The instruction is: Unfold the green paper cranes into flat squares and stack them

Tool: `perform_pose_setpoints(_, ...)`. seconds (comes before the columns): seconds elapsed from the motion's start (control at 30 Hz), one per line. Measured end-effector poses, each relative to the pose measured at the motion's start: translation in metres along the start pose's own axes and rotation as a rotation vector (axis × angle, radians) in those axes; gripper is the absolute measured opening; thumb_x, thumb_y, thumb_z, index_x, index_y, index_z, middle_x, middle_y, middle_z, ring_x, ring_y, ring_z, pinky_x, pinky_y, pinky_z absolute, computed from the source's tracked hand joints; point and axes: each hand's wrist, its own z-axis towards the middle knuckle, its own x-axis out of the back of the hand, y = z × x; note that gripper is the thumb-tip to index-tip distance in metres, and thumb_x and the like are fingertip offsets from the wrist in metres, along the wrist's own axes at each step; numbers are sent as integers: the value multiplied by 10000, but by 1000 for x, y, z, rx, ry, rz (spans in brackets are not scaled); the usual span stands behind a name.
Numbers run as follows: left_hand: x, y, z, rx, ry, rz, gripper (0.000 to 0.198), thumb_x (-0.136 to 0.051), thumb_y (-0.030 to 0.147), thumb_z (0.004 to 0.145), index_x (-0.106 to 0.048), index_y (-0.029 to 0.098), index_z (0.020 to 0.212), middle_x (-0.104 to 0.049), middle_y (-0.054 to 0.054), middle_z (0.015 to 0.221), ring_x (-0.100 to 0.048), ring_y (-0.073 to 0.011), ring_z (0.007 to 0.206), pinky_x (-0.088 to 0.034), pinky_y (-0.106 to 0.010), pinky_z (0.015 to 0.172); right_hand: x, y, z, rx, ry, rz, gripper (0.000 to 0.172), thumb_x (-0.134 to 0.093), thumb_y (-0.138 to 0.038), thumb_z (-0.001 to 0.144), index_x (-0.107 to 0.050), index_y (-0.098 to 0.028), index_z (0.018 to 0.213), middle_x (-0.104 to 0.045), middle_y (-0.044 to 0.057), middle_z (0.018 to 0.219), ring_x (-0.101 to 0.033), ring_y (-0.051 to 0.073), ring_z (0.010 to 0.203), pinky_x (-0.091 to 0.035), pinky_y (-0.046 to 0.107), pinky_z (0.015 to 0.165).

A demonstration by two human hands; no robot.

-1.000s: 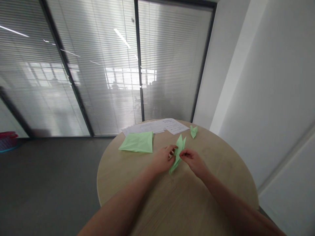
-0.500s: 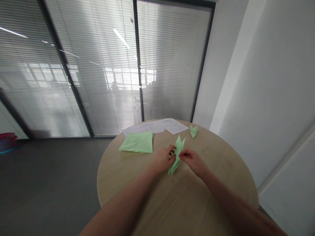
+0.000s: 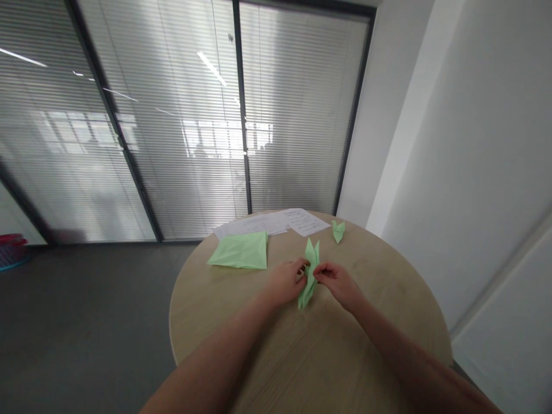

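Note:
A long piece of folded green paper (image 3: 310,276) is between my hands, over the middle of the table, with two pointed tips at its far end. My left hand (image 3: 288,280) grips its left edge with curled fingers and thumb. My right hand (image 3: 335,280) pinches the right edge near the middle, fingertips pressed together. Farther off to the right lies a small folded green paper shape (image 3: 338,232) with pointed corners. To the left rests a larger sheet of green paper (image 3: 241,251), creased and folded over.
White printed sheets (image 3: 308,222) lie along the far edge of the round wooden table (image 3: 328,368). Glass panels with blinds (image 3: 194,172) stand behind it, and a white wall (image 3: 483,172) is on the right. A red and blue basket (image 3: 12,253) sits on the floor at far left.
The folded paper has turned slightly between my hands, its far tips shifting left and drawing closer together. My hands have barely moved.

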Motion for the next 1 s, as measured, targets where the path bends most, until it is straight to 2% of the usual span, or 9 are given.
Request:
perform_pose_setpoints(0.13, -2, 0, 0, -8, 5, 5, 350, -580, 206, 871, -672, 206, 1208, -754, -75, 959, -708, -232, 843, -522, -319, 783, 0, 1, 0, -29, -2, 40, 206, -883, -345, 644, -760, -218, 750, -715, 11, 748, -639, 169, 719, -535, 292, 720)
perform_pose_setpoints(0.3, -2, -4, 1, -27, -28, -22, 371, -566, 212, 893, -702, 241, 1237, -766, -47, 943, -698, -187, 757, -518, -284, 764, -1, -2, -1, -83, -1, 113, 217, -898, -339, 631, -752, -222, 740, -704, 4, 737, -643, 168, 714, -559, 301, 729)
perform_pose_setpoints(0.47, 3, -4, 2, -54, -59, -4, 345, -542, 211, 909, -755, 238, 1179, -776, -58, 968, -691, -191, 772, -499, -285, 757, -3, -5, -4, -116, 27, 140, 239, -898, -338, 629, -737, -207, 748, -672, -9, 718, -615, 145, 703, -547, 272, 714)
perform_pose_setpoints(0.7, 8, 3, 2, -60, -76, 13, 292, -513, 181, 899, -756, 217, 1057, -741, -50, 829, -664, -199, 743, -461, -282, 702, -8, -8, -6, -129, 32, 170, 216, -876, -318, 621, -729, -206, 733, -648, -18, 692, -581, 130, 681, -509, 241, 674)
perform_pose_setpoints(0.87, 1, -3, 3, 40, 25, -242, 182, -521, 294, 945, -672, 192, 934, -707, -33, 830, -644, -172, 747, -465, -267, 679, -6, -7, -4, -139, 67, 226, 232, -868, -326, 618, -714, -208, 746, -673, -4, 745, -599, 146, 709, -508, 256, 677)
perform_pose_setpoints(1.0, -11, -13, 8, 126, 101, -530, 137, -658, 279, 830, -590, 185, 903, -671, -16, 811, -641, -155, 744, -487, -253, 662, -5, -8, -3, -135, 63, 288, 275, -894, -334, 591, -714, -202, 752, -668, -4, 751, -610, 149, 728, -523, 274, 705)
